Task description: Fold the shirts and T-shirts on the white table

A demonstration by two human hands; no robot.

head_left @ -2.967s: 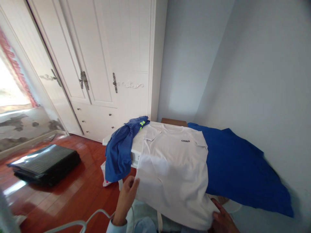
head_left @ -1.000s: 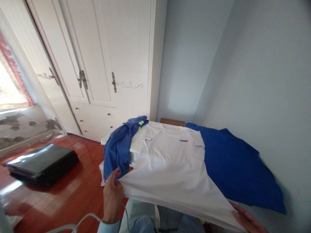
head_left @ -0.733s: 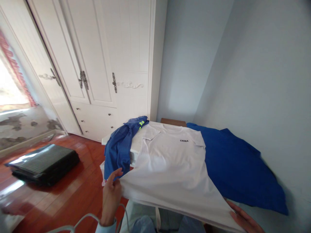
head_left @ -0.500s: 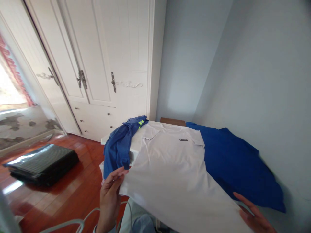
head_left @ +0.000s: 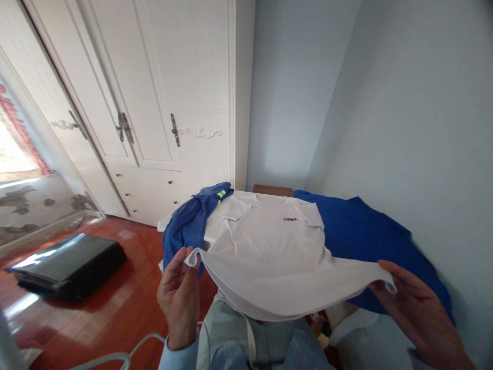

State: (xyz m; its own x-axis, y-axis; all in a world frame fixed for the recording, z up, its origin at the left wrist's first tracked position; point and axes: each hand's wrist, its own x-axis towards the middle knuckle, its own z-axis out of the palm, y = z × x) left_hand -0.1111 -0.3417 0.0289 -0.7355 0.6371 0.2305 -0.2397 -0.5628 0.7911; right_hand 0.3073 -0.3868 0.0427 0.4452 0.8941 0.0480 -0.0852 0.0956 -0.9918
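My left hand (head_left: 179,298) and right hand (head_left: 410,298) pinch a white shirt (head_left: 271,246) on the white table (head_left: 215,225), low middle. White closet (head_left: 150,87) upper left, shiny red floor (head_left: 141,272) lower left.

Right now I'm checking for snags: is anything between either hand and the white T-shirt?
Nothing visible: the left hand and right hand each grip a lower corner of the white T-shirt. The blue garment and blue cloth show at its sides, not between.

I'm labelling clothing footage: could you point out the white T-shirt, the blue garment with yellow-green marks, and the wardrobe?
White T-shirt (head_left: 271,255): head view, middle of its front.
Blue garment (head_left: 188,222): head view, middle of its draped fabric.
White wardrobe (head_left: 148,100): head view, a door panel.
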